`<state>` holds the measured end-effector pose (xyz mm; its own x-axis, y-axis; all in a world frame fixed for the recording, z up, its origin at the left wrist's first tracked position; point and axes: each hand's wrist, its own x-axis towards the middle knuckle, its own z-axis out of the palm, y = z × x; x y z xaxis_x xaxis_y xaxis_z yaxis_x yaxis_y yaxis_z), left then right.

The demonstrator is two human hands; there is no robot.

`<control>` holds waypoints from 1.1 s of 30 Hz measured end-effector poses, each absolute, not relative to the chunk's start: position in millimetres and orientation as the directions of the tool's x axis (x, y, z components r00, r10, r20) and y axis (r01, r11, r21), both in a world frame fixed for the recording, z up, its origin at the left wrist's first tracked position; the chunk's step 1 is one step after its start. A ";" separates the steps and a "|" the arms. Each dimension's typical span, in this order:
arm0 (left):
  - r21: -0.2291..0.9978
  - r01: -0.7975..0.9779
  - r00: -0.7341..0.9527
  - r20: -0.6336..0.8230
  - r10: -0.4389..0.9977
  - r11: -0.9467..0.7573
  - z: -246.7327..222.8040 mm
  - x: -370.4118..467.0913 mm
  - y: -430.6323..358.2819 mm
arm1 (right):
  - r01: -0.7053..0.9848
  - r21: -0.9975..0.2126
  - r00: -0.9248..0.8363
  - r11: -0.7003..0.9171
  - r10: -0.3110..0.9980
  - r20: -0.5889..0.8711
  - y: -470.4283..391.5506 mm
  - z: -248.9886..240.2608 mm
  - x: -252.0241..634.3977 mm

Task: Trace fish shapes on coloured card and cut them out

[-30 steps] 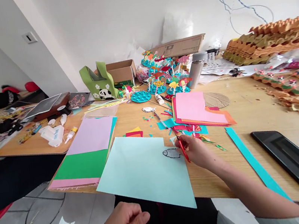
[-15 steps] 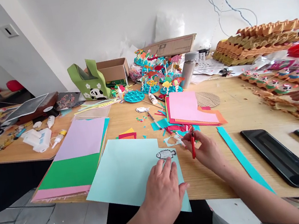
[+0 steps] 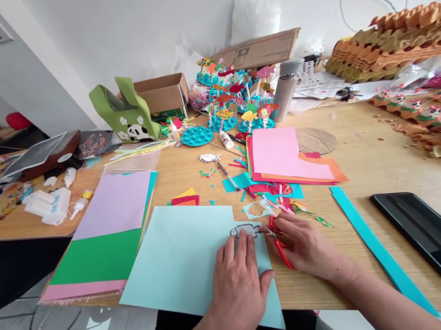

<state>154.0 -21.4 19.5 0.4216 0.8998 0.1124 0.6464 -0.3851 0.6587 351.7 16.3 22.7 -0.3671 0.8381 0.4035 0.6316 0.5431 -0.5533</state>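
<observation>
Laying our left grip [image 3: 239, 280] flat, grasping nothing, we seemingly steady the pale blue sheet [image 3: 176, 253] overhanging the tabletop [image 3: 353, 141] while our right grip [image 3: 302, 241] curls around red scissors [image 3: 283, 255] beside its drawn fish [image 3: 244, 230].

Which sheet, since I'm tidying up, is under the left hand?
The pale blue sheet, bearing the fish drawing: the left hand lies on it. The lilac sheet and green sheet, to its left, have no hand on them.
</observation>
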 end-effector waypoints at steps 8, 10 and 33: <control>0.218 0.816 0.494 0.220 0.841 -0.536 13.8 154.2 -19.9 | 0.607 -0.558 -0.381 0.566 0.823 0.421 16.3 21.7 352.9; 0.148 0.826 0.505 0.235 0.830 -0.544 13.5 154.9 -19.5 | 0.601 -0.564 -0.381 0.566 0.824 0.420 16.5 22.4 353.0; 0.092 0.836 0.513 0.217 0.830 -0.541 12.9 153.5 -20.7 | 0.612 -0.539 -0.394 0.578 0.814 0.427 16.6 26.1 351.6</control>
